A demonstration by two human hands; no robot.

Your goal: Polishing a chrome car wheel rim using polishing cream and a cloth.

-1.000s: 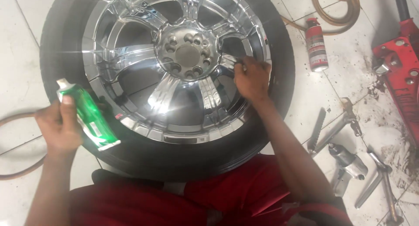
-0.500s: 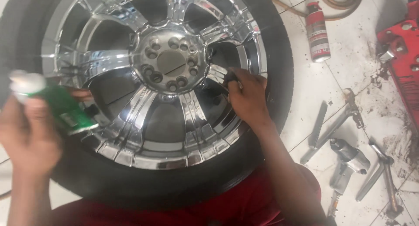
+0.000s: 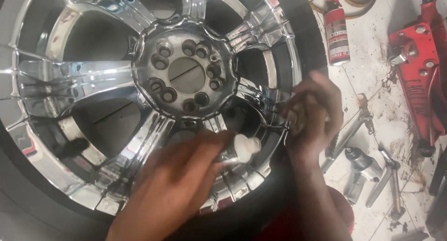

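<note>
head view: left hand (image 3: 174, 185) grips a small white-capped tube (image 3: 246, 145) over the chrome wheel (image 3: 139, 97) lying on the tiled floor (image 3: 368, 78). right hand (image 3: 313, 113) curls at the rim's right edge; whether it holds anything is too blurred to tell. cap looks on, nothing visibly applied yet.

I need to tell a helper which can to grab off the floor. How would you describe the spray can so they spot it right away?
Start at the big chrome wheel lying flat on the white tiled floor, then look past its upper right edge. The spray can lies there, between the tyre and the red floor jack. It is the only cylinder with a red and white label; the things below it are bare metal tools.
</note>
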